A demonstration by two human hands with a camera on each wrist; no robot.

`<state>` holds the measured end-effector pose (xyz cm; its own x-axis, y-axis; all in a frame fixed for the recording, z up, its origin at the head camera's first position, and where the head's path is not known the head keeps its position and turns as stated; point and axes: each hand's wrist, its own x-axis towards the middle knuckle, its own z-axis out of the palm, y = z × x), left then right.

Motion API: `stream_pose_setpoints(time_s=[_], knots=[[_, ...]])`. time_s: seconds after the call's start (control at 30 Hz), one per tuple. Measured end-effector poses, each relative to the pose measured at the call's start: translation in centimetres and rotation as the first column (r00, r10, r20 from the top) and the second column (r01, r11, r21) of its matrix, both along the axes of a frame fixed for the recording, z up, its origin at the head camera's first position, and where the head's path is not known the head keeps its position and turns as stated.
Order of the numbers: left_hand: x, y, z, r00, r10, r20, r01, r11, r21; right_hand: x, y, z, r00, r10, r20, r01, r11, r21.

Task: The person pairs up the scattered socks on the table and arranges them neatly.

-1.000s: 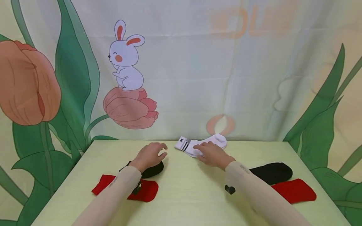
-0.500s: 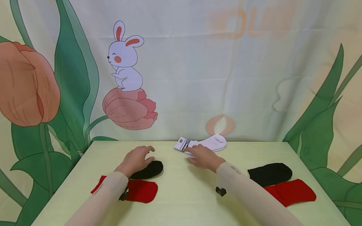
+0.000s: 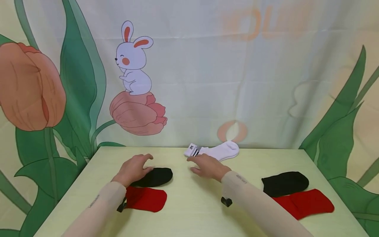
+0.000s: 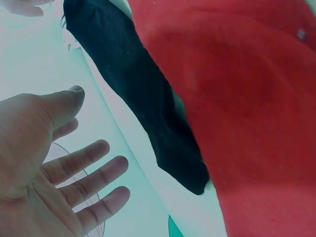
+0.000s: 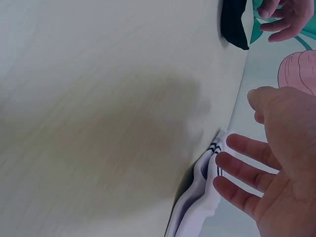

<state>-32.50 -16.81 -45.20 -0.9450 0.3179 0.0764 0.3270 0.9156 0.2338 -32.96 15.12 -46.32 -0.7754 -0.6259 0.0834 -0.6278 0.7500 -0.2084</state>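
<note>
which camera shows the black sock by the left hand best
The left wrist view: most of the black sock shows there, uncovered by the left hand. In the head view that hand hides one end; the right wrist view catches only one end, cut off by the top edge.

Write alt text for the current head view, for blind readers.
A person's left hand and right hand, both empty, hover above a table before a tulip-print backdrop. White striped socks lie at the far edge, a black sock and a red sock on the left, another black sock and another red sock on the right.
</note>
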Motion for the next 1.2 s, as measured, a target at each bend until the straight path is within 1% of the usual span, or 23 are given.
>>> stream_pose_setpoints(time_s=[0.17, 0.37, 0.63, 0.83, 1.03, 1.2], knots=[[0.2, -0.7, 0.0, 0.999, 0.03, 0.022, -0.029, 0.999, -0.032, 0.2, -1.0, 0.1, 0.999, 0.0, 0.048, 0.0, 1.0, -0.011], [0.4, -1.5, -0.6, 0.997, 0.057, 0.042, -0.054, 0.996, -0.072, 0.2, -2.3, 0.1, 0.996, 0.021, 0.088, -0.018, 0.999, -0.032], [0.6, -2.3, -1.1, 0.997, 0.063, 0.051, -0.058, 0.993, -0.102, 0.3, -3.7, 0.1, 0.994, 0.059, 0.094, -0.054, 0.997, -0.049], [0.7, -2.7, -1.4, 0.997, 0.05, 0.052, -0.045, 0.993, -0.106, 0.1, -4.5, -0.3, 0.994, 0.086, 0.073, -0.082, 0.995, -0.049], [0.6, -3.1, -1.9, 0.996, 0.059, 0.067, -0.052, 0.993, -0.102, 0.2, -5.7, -0.2, 0.993, 0.103, 0.061, -0.1, 0.994, -0.047], [0.5, -3.1, -2.0, 0.995, 0.067, 0.074, -0.06, 0.994, -0.093, 0.0, -6.4, -0.6, 0.994, 0.092, 0.05, -0.091, 0.995, -0.034]])
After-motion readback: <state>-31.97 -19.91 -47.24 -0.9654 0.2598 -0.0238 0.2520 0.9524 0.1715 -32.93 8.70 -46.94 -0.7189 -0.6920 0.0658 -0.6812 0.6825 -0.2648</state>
